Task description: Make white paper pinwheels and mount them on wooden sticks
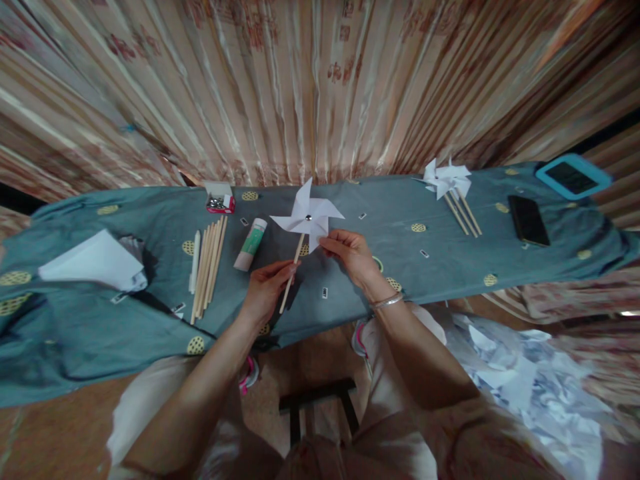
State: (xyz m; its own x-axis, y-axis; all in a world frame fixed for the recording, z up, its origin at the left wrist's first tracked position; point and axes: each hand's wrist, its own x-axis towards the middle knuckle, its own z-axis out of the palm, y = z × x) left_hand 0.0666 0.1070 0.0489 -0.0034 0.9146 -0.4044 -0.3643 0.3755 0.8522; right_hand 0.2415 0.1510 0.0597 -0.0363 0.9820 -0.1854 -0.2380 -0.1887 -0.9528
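A white paper pinwheel [300,215] with a shiny round pin at its centre is held up over the table. My left hand [270,283] pinches its wooden stick below the blades. At the lower right blade, the fingers of my right hand [350,252] are closed on the paper edge. Just left of the pinwheel lies a glue stick [251,245] with a green and white label. Beside that is a row of several wooden sticks [209,267], with a white pen-like stick [195,257] along its left side. A small red box of metal pins [220,201] sits open behind them.
A stack of folded white paper [95,261] lies at the left on the green tablecloth [350,307]. Finished pinwheels [447,180], a black phone [529,220] and a blue-framed tablet [573,176] are at the right. A bag of paper scraps [535,387] stands below the table's right front edge.
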